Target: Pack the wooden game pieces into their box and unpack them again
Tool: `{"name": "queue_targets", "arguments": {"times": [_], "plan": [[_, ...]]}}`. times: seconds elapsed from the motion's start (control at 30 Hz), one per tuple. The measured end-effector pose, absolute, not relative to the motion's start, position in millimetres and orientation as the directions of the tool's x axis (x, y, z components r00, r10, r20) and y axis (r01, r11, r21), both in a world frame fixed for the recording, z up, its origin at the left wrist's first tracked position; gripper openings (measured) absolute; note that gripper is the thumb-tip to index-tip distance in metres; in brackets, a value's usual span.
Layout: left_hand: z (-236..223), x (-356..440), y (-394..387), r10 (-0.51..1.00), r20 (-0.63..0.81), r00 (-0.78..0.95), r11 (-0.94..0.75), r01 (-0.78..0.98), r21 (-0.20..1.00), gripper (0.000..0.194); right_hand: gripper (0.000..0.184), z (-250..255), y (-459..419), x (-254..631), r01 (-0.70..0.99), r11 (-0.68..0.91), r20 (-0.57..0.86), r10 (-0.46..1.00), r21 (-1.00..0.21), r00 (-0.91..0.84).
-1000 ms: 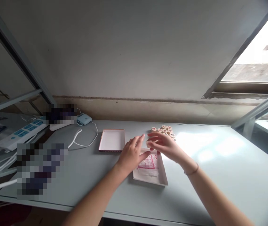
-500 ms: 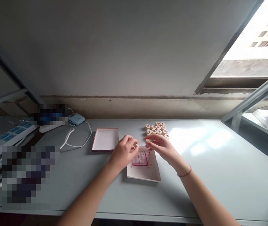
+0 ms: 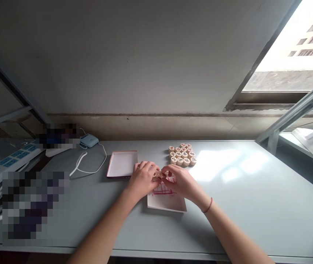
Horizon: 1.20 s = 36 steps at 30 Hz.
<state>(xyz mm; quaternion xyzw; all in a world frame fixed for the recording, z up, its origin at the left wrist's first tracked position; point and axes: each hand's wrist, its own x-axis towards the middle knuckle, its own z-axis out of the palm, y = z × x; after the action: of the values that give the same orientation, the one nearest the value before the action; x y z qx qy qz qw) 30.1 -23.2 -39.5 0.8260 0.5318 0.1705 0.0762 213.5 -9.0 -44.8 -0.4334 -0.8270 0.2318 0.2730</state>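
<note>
My left hand [image 3: 143, 181] is closed, with its thumb and fingers around round wooden Chinese chess pieces [image 3: 158, 176] over the far part of a shallow white box [image 3: 166, 204]. Opposite it, my right hand [image 3: 180, 182] pinches a piece with a red character [image 3: 164, 175], right beside the others. How many pieces lie between the fingers I cannot tell. A red grid [image 3: 162, 190] is drawn on the box's bottom, partly hidden by my hands. Behind my right hand, several more Chinese chess pieces [image 3: 184, 154] with red or black characters stand in close rows on the table.
An empty-looking shallow box lid [image 3: 123, 164] with a red edge lies left of my left hand. Farther left are a light blue device [image 3: 89, 140], a white cable [image 3: 78, 161] and a power strip [image 3: 16, 157]. A wall closes off the table's [image 3: 228, 220] back edge.
My right hand has moved left and down from near the rows of pieces to meet my left hand above the box. A piece now shows in its fingers.
</note>
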Motion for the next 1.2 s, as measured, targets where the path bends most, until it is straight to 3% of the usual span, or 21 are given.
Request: {"name": "queue_targets", "arguments": {"times": [0.2,0.53,0.63,0.77,0.93,1.2], "plan": [[-36.9,28.3,-26.1,0.935,0.116,0.336,-0.355,0.875,0.330,0.020,0.013,-53.9,-11.5,208.3,0.596,0.662,0.317,0.746,-0.455,-0.586],[-34.8,28.5,-25.6,0.940,0.074,0.332,-0.338,0.881,0.330,0.023,0.011,-55.0,-11.1,205.3,0.687,0.647,0.299,0.762,-0.329,-0.575],[-34.5,28.3,-26.2,0.941,0.071,0.329,-0.334,0.885,0.323,0.025,0.010,-54.8,-11.4,205.4,0.680,0.646,0.305,0.764,-0.348,-0.569],[-35.2,31.6,-27.3,0.929,0.100,0.357,-0.369,0.866,0.337,0.034,0.008,-50.2,-11.5,208.4,0.599,0.657,0.346,0.752,-0.458,-0.560],[-41.1,39.5,-26.5,0.916,0.131,0.380,-0.402,0.857,0.323,0.018,0.014,-46.0,-8.7,212.1,0.567,0.636,0.395,0.771,-0.524,-0.500],[-44.7,39.6,-28.2,0.913,0.151,0.378,-0.407,0.871,0.276,0.015,0.016,-49.0,-6.8,212.9,0.577,0.584,0.392,0.811,-0.570,-0.434]]}}
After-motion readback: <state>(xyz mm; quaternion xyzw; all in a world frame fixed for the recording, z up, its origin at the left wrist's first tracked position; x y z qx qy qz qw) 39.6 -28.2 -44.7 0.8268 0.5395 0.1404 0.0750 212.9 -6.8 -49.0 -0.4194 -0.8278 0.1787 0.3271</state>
